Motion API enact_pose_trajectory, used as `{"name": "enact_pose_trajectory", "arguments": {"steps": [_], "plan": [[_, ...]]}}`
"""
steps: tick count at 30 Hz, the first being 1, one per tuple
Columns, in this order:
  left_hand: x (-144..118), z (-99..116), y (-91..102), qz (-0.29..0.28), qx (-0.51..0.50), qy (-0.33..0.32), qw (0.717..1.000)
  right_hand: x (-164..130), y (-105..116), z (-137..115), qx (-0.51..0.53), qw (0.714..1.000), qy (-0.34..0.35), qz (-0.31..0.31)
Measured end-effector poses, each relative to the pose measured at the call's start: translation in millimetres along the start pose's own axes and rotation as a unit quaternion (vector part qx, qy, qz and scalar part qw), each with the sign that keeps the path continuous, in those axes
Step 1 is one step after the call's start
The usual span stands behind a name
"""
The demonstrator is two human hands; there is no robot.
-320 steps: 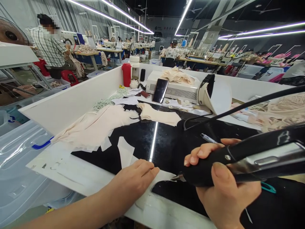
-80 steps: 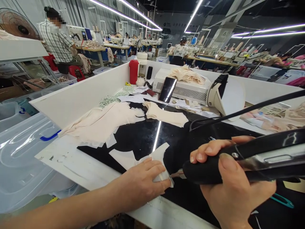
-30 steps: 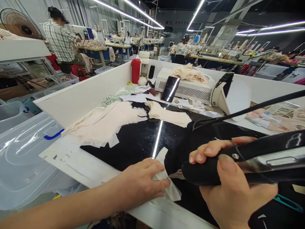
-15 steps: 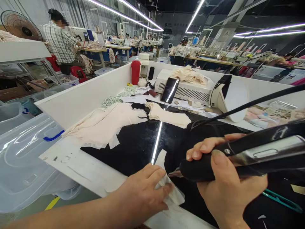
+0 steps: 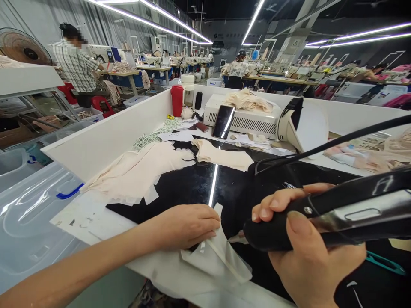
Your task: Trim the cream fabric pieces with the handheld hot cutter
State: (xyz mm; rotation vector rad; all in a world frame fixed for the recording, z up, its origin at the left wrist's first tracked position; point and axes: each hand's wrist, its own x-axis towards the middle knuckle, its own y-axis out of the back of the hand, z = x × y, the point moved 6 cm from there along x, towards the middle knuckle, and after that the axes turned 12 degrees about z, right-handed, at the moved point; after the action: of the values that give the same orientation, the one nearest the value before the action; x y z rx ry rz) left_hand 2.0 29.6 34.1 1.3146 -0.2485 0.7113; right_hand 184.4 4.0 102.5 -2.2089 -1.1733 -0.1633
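Glossy black worktop (image 5: 192, 188), strip-lit factory hall; right hand (image 5: 308, 252) fingers clench cutter (image 5: 321, 220).

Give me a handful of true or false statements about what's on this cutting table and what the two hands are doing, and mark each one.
1. The right hand grips a black cutting tool. True.
2. The left hand holds a pair of scissors. False: it presses flat on a pale fabric piece on the black mat.
3. A red bottle stands at the far end of the table. True.
4. The phone lies flat on the black mat. False: it leans against the white box.
5. The pile of cream fabric lies to the right of the tool. False: it lies to the left, near the white side wall.
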Motion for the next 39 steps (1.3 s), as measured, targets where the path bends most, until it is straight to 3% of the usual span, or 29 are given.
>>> {"name": "enact_pose_trajectory", "arguments": {"steps": [14,26,39], "plan": [[-11.0,1.2,-0.7,-0.051,0.035,-0.033,0.998,2.9,-4.3,-8.6,-0.061,0.997,-0.011,0.042],[-12.0,4.2,-2.9,-0.001,0.038,-0.048,0.998,10.0,-9.0,-4.7,-0.032,0.999,0.013,0.041],[-9.6,5.1,-1.1,-0.007,0.034,-0.033,0.999,11.0,-17.8,3.1,-0.012,0.998,0.011,0.06]]}}
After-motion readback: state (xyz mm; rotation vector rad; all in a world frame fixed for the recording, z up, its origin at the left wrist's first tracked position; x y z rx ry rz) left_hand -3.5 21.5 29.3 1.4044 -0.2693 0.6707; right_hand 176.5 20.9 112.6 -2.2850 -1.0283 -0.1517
